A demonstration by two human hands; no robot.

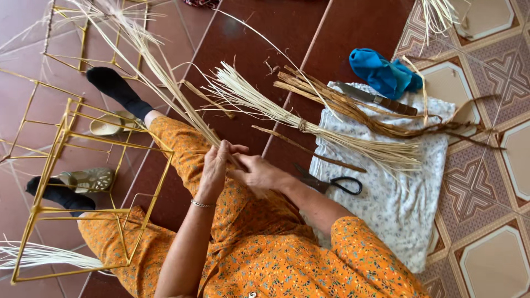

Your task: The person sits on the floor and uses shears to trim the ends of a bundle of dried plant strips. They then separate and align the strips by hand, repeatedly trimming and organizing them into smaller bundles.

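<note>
We see left hand (pixel 212 168) and right hand (pixel 255 172), both grips clenched on pale straw strands (pixel 160 72); scissors (pixel 331 183) right, on white cloth (pixel 397 204).

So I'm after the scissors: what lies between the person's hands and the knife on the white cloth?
In the head view, between the hands and the knife lies the tied bundle of pale fibre strips, with the black-handled scissors just below it on the cloth.
</note>
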